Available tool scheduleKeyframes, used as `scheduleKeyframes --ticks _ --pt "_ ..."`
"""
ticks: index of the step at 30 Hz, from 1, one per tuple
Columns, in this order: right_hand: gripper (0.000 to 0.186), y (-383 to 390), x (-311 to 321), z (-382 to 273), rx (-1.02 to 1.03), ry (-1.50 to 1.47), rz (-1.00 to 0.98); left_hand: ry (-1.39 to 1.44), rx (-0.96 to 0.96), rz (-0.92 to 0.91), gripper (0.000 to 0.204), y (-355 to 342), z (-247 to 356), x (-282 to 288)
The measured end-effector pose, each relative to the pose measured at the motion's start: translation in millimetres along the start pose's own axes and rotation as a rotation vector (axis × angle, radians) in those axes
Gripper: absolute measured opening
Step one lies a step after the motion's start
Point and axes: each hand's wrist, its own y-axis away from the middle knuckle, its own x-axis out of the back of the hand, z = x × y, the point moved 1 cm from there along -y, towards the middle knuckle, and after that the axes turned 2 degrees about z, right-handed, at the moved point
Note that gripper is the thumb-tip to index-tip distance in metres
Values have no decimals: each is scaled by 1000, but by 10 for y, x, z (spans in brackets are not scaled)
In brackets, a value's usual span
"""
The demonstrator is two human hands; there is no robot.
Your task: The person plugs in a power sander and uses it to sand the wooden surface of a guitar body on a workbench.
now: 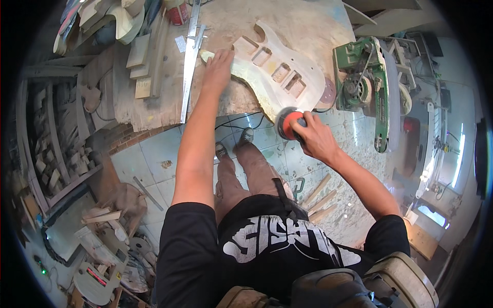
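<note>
A pale wooden electric guitar body [267,77], with routed pickup cavities in its face, lies on the wooden workbench [303,20], its near edge reaching past the bench edge. My left hand [220,68] rests on the body's left horn, pressing it with fingers laid along the wood. My right hand [314,136] wraps round an orange and black orbital sander [290,123], whose round pad meets the near edge of the body. Whether the pad is spinning cannot be told. Part of the sander's grip is hidden by my fingers.
Left of the body lie a long steel ruler [190,66] and a caliper [199,37]. Wood strips [149,61] are stacked farther left. A green belt sanding machine [362,77] stands right of the bench. A round sanding disc [328,91] lies near the body. Black cable [241,126] hangs below the bench edge.
</note>
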Motion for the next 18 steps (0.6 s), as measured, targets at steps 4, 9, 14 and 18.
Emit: scheduleKeyframes --ticks 4,9,14,18 --pt "69 526 -35 210 -229 -78 -1 -38 3 -52 61 -27 47 19" --pt "75 1151 -142 270 -671 -233 126 -72 13 -134 80 -33 72 107" --pt "76 1502 -179 105 -845 -336 259 -190 -77 -82 87 108 230 279" --pt "77 1574 -252 10 -910 -411 344 -212 -72 -70 87 411 277 309"
